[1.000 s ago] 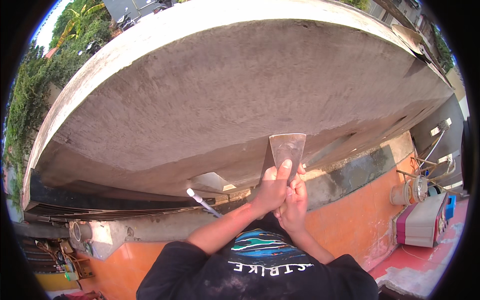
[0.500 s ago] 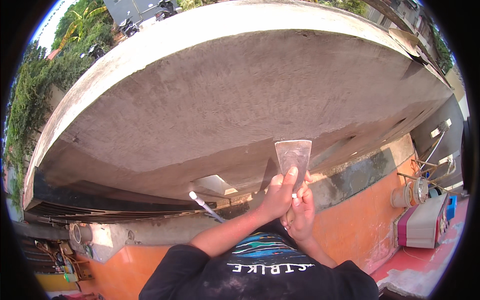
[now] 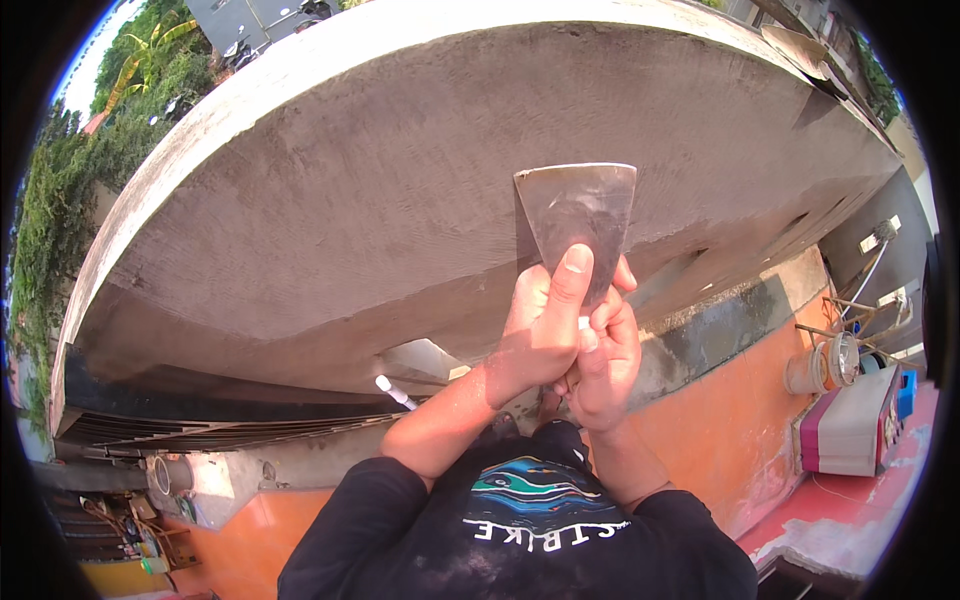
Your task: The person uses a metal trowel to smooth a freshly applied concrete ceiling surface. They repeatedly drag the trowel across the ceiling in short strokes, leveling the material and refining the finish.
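Both of my hands are wrapped round a wide-bladed putty knife and hold it up before the wall. Its flared metal blade points away from me, with the straight edge at the far end. My left hand grips it low, the thumb laid flat along the blade. Beside it, my right hand closes round the lower part, and the fingers of both hands cover most of the handle. Behind the blade stands a grey plastered wall, darker and damp-looking along its lower band.
A white pipe end sticks up left of my forearm, near an opening in the wall. Buckets and a striped box stand at the right on the orange floor. A dark slatted grille lies low at the left.
Both hands have raised the putty knife up and away from my body, so it sits higher against the wall. The grip looks the same.
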The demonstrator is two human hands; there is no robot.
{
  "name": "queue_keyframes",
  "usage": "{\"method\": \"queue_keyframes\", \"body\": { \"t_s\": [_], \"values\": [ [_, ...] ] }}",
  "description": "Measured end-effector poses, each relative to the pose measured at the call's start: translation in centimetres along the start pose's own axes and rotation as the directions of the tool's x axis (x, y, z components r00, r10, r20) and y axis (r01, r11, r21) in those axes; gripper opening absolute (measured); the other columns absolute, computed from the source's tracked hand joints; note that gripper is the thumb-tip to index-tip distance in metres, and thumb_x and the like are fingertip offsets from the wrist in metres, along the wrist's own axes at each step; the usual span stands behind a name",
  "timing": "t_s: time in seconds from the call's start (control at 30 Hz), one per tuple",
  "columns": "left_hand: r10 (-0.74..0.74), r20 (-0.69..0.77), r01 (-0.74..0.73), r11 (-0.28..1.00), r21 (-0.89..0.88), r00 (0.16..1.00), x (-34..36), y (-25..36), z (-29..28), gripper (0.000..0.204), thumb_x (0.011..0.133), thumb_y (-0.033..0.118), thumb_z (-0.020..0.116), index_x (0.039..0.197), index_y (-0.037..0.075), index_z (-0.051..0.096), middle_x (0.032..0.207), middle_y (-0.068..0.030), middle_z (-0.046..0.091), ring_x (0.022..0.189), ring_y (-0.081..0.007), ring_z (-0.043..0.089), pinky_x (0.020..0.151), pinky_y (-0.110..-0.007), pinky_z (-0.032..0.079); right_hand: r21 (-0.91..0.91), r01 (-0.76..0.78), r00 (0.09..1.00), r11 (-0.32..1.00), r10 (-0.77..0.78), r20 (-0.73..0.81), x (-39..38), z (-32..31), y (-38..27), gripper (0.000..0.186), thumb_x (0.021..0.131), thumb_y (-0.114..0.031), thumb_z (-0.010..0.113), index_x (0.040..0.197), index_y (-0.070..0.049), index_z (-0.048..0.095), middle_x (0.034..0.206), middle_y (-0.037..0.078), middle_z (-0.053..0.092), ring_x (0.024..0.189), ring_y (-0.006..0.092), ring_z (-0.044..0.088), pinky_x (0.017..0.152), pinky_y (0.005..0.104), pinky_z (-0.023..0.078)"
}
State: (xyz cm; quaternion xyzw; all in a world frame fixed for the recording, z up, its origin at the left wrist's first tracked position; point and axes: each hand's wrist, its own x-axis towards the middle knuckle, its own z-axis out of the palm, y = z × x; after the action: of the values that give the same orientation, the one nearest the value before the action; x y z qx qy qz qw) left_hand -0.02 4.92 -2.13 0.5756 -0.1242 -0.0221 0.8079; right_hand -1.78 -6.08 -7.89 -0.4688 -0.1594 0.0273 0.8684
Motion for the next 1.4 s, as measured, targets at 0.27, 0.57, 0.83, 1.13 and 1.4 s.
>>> {"method": "queue_keyframes", "body": {
  "t_s": [0.27, 0.57, 0.83, 1.13, 1.4],
  "values": [
    [-0.195, -0.022, 0.193, 0.979, -0.070, 0.981, -1.6, -3.1, 1.5, 0.052, 0.107, 0.044, 0.030, 0.099, 0.002, 0.058, 0.069, 0.0015, 0.053, 0.065, -0.0052, 0.050, 0.061, -0.024, 0.042, 0.133, -0.081, 0.995, 0.988, 0.088, -0.045, -3.9, -0.6, 0.2, 0.007, 0.102, -0.010, 0.044, 0.105, -0.010, 0.037, 0.075, 0.005, 0.053, 0.043, 0.0064, 0.042, 0.040, 0.0212, 0.035],
    [-0.172, -0.091, 0.167, 0.984, -0.067, 0.981, -3.2, -8.0, -0.6, 0.053, 0.107, 0.046, 0.030, 0.098, 0.002, 0.058, 0.068, 0.0010, 0.054, 0.064, -0.0070, 0.051, 0.060, -0.025, 0.043, 0.042, -0.231, 0.969, 0.972, 0.233, -0.076, -5.7, -2.4, 3.0, 0.006, 0.104, -0.010, 0.041, 0.105, -0.011, 0.036, 0.076, 0.006, 0.052, 0.044, 0.0068, 0.041, 0.040, 0.0216, 0.034],
    [-0.060, 0.007, 0.060, 0.998, 0.007, 0.998, -0.4, -1.3, -0.8, 0.054, 0.105, 0.049, 0.033, 0.095, 0.002, 0.059, 0.067, 0.0019, 0.053, 0.064, -0.0060, 0.051, 0.059, -0.024, 0.043, 0.038, -0.022, 1.000, 0.999, 0.023, -0.022, -1.5, 0.4, 1.1, 0.011, 0.103, -0.012, 0.045, 0.108, -0.011, 0.036, 0.080, 0.006, 0.055, 0.048, 0.0064, 0.046, 0.042, 0.0199, 0.037],
    [-0.152, -0.047, 0.149, 0.988, -0.050, 0.987, -2.2, -4.2, 0.7, 0.051, 0.106, 0.045, 0.033, 0.094, 0.002, 0.059, 0.068, 0.0012, 0.052, 0.063, -0.0061, 0.047, 0.058, -0.024, 0.042, 0.038, -0.151, 0.986, 0.988, 0.153, -0.066, -4.5, -0.6, 0.6, 0.009, 0.101, -0.010, 0.044, 0.107, -0.011, 0.037, 0.075, 0.006, 0.054, 0.043, 0.0067, 0.042, 0.040, 0.0208, 0.035],
    [-0.246, -0.122, 0.220, 0.956, -0.194, 0.962, -2.8, -6.9, 0.1, 0.044, 0.106, 0.037, 0.036, 0.094, 0.001, 0.059, 0.064, 0.0015, 0.051, 0.062, -0.0061, 0.047, 0.060, -0.025, 0.042, -0.009, -0.207, 0.973, 0.978, 0.205, -0.104, -5.4, -1.5, 1.7, 0.006, 0.103, -0.009, 0.043, 0.104, -0.011, 0.037, 0.074, 0.006, 0.052, 0.042, 0.0067, 0.041, 0.038, 0.0216, 0.033]
  ]
}}
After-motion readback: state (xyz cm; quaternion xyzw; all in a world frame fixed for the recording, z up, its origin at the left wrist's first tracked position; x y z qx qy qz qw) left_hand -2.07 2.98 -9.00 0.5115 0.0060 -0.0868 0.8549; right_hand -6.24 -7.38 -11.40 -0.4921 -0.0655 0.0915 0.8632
